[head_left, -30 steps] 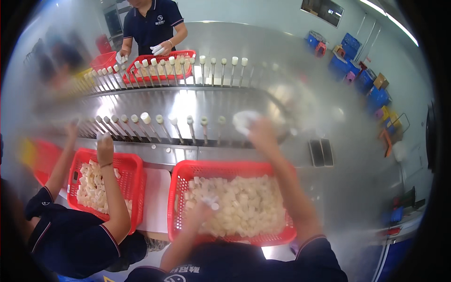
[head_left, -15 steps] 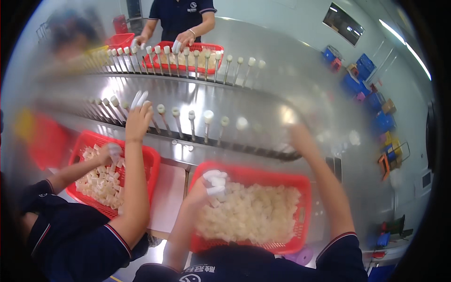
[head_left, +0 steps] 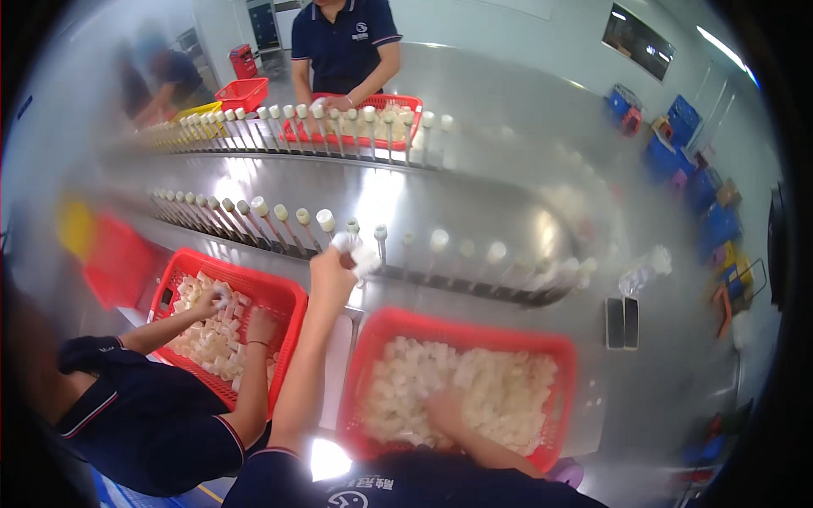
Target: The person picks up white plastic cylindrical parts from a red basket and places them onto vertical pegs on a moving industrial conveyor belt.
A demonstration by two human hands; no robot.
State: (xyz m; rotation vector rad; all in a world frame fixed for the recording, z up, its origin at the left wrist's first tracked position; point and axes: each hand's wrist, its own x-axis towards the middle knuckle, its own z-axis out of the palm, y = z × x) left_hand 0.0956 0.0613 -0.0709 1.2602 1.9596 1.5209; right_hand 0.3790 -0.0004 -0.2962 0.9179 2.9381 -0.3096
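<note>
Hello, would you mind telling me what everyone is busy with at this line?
The person wearing the camera holds a small white piece in the left hand up at the row of upright pins on the steel conveyor, while the right hand digs in a red basket of white pieces. A co-worker to the left has both hands in a second red basket. Another person stands across the line at a third basket.

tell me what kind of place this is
Probably a factory assembly line: a steel conveyor carries rows of upright pegs, and workers in matching dark shirts stand at red baskets of small white parts.
</note>
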